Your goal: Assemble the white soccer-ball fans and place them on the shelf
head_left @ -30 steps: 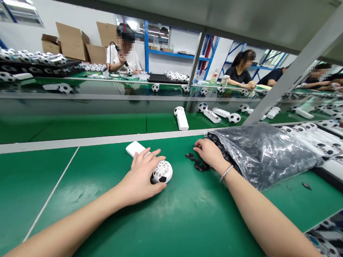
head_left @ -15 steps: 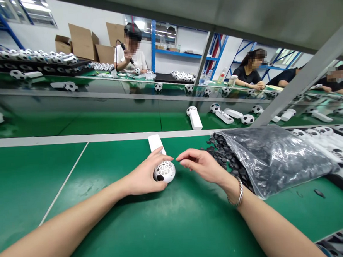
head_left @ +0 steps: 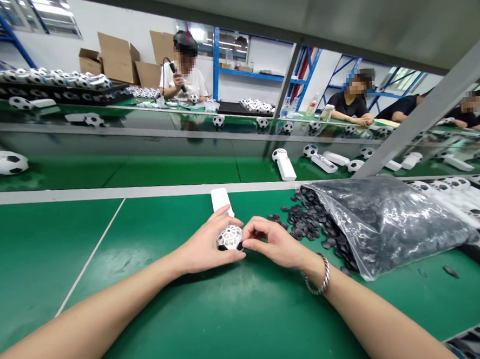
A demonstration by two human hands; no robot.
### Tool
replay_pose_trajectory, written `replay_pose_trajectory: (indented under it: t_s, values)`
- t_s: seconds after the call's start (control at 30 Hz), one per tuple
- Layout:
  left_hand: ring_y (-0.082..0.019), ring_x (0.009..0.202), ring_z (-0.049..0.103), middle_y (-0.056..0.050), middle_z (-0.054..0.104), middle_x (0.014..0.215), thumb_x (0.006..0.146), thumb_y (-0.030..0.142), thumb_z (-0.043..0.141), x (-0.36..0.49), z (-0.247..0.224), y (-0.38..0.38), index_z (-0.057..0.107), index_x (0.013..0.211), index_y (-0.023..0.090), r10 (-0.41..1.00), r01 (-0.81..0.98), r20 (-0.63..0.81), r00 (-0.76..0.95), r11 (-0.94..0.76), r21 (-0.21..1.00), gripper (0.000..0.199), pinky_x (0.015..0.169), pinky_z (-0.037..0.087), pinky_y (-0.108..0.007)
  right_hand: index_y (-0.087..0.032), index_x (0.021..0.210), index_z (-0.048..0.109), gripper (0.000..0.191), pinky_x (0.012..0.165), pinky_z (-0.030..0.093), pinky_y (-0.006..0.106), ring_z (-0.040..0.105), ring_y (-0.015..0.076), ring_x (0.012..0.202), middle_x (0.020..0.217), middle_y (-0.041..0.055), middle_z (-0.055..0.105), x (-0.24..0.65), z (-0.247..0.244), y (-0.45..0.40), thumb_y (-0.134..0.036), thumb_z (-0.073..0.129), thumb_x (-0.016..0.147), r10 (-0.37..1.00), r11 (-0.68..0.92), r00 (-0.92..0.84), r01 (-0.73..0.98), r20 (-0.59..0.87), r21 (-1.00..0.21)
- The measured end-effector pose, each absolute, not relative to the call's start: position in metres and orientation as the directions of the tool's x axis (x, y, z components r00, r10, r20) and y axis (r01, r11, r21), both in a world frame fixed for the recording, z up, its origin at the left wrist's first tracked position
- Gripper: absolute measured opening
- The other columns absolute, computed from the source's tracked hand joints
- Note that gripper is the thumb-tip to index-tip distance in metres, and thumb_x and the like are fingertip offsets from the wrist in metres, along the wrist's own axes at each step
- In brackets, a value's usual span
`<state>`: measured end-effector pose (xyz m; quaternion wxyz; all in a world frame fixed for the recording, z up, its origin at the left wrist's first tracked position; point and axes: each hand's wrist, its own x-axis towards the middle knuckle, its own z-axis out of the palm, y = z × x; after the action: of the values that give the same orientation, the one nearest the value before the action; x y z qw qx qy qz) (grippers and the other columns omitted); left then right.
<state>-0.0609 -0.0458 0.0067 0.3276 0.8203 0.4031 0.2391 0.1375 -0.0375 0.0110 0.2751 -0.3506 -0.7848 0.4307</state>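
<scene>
A white handheld device with a football-patterned round head [head_left: 229,238] lies on the green table, its flat white handle [head_left: 222,201] pointing away from me. My left hand [head_left: 209,242] is wrapped round the head from the left, thumb in front and fingers behind. At the head's right side my right hand [head_left: 270,241] is closed in a pinch, fingertips touching it at a small black piece [head_left: 239,245]. The fingertips partly hide this piece. Right of that hand, loose black pieces [head_left: 305,219] spill from a clear plastic bag [head_left: 393,224].
Beyond the pale table edge [head_left: 143,192], a green conveyor belt [head_left: 174,170] carries several football-headed devices [head_left: 284,165]. Trays of white football parts [head_left: 461,201] stand at the right. A slanting grey post [head_left: 414,109] crosses the right side. Several co-workers [head_left: 185,80] sit across the line.
My right hand has moved left and down to touch the ball-shaped head. My left hand keeps its hold. The devices on the near belt have shifted right.
</scene>
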Motion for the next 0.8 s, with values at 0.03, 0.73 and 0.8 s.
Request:
replay_pose_trajectory:
  t_s: [0.03,0.73,0.8]
  values:
    - [-0.023,0.134,0.010,-0.003,0.048,0.123,0.069,0.032,0.062,-0.060,0.006,-0.046,0.049,0.106,0.025,0.821,0.505,0.130,0.556,-0.458,0.731,0.040,0.106,0.021,-0.044,-0.019,0.078,0.056,0.008,0.071,0.043,0.026,0.050,0.0128,0.078,0.082,0.0009,0.051,0.137,0.009,-0.037,-0.027,0.057,0.078,0.788,0.407,-0.597,0.318,0.152,-0.857]
    - [-0.025,0.132,0.017,-0.010,0.036,0.133,0.068,0.022,0.054,-0.049,0.002,-0.052,0.044,0.103,0.021,0.892,0.580,0.171,0.418,-0.407,0.705,0.037,0.103,0.027,-0.043,-0.022,0.088,0.040,0.037,0.066,0.047,0.025,0.057,0.0123,0.083,0.096,0.0003,0.050,0.121,-0.016,-0.040,-0.029,0.069,0.066,0.867,0.015,-0.496,-0.063,0.045,-0.998]
    - [-0.026,0.132,0.017,-0.010,0.037,0.133,0.067,0.021,0.054,-0.050,0.002,-0.052,0.044,0.103,0.021,0.887,0.580,0.170,0.430,-0.415,0.701,0.037,0.103,0.027,-0.044,-0.021,0.087,0.042,0.032,0.067,0.047,0.026,0.056,0.0125,0.080,0.091,-0.0001,0.053,0.121,-0.012,-0.036,-0.033,0.066,0.069,0.856,0.044,-0.517,0.013,0.031,-0.999]
